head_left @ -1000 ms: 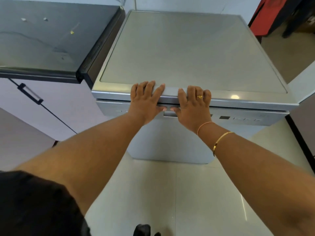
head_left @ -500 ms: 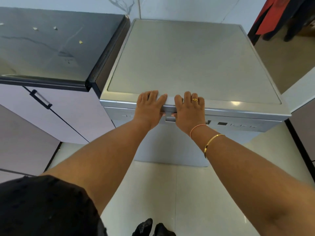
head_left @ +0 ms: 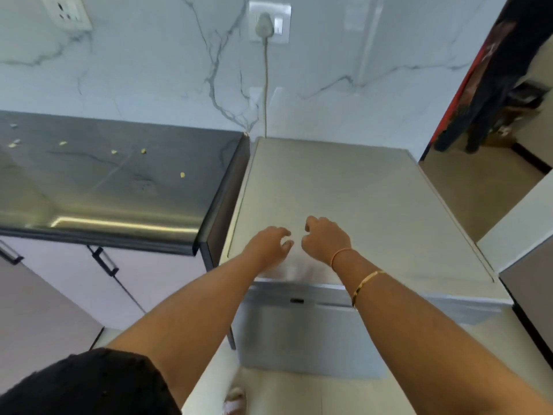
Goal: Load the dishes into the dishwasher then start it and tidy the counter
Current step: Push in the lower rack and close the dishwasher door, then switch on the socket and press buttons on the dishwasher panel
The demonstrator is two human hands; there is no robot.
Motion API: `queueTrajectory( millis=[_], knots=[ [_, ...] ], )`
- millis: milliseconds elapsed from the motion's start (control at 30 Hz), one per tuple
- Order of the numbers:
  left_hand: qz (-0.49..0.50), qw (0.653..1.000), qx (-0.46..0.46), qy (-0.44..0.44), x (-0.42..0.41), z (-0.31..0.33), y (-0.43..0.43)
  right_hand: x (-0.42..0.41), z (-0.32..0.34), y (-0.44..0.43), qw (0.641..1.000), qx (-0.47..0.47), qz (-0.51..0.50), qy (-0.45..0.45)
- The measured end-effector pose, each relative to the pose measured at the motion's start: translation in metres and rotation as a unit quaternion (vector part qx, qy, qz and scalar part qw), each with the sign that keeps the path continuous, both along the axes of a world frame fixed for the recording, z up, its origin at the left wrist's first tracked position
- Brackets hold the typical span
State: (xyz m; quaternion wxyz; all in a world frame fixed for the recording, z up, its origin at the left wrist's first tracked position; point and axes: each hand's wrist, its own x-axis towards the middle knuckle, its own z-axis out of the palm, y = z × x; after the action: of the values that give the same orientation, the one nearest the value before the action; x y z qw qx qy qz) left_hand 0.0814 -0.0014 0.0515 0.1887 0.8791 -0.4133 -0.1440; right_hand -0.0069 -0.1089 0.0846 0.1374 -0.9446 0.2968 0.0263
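hands (head_left: 269,248) (head_left: 324,241) loosely curled, empty, over closed dishwasher (head_left: 359,190) top

Room above dishwasher top (head_left: 344,187) — counter (head_left: 104,187) left, wall (head_left: 149,70) behind.

The dishwasher (head_left: 344,190) has a silver brushed-metal look, and its top is smooth and matt. Left of it the dark tabletop (head_left: 119,181) is polished and glossy like stone, and the far wall (head_left: 149,70) is smooth white marble-look slab with grey veins. The wrist bangle (head_left: 366,281) is shiny gold metal; the near sleeve (head_left: 89,384) is matt black cloth.
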Motion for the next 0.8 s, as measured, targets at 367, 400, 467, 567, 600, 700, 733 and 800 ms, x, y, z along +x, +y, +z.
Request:
queueTrajectory(
  millis=[367, 400, 467, 567, 600, 700, 733, 800],
  knots=[
    [0.038, 0.987, -0.132, -0.078, 0.181, 0.116, -0.030, 0.153, 0.074, -0.028, 0.995, -0.082, 0.005, -0.061],
    [0.038, 0.985, -0.144, -0.083, 0.192, 0.126, -0.036, 0.165, 0.082, -0.034, 0.993, -0.100, 0.014, -0.068],
    [0.035, 0.982, -0.158, -0.097, 0.214, 0.140, -0.051, 0.186, 0.100, -0.047, 0.988, -0.131, 0.024, -0.083],
    [0.035, 0.975, -0.174, -0.133, 0.245, 0.158, -0.074, 0.212, 0.124, -0.071, 0.980, -0.172, 0.041, -0.096],
    [0.034, 0.973, -0.180, -0.139, 0.253, 0.163, -0.080, 0.219, 0.130, -0.079, 0.976, -0.191, 0.050, -0.092],
    [0.024, 0.968, -0.202, -0.146, 0.280, 0.178, -0.099, 0.242, 0.148, -0.105, 0.958, -0.263, 0.084, -0.074],
    [0.020, 0.967, -0.203, -0.152, 0.289, 0.183, -0.105, 0.249, 0.154, -0.114, 0.953, -0.279, 0.092, -0.070],
    [0.019, 0.964, -0.200, -0.173, 0.306, 0.193, -0.118, 0.266, 0.164, -0.131, 0.948, -0.294, 0.096, -0.068]
  ],
)
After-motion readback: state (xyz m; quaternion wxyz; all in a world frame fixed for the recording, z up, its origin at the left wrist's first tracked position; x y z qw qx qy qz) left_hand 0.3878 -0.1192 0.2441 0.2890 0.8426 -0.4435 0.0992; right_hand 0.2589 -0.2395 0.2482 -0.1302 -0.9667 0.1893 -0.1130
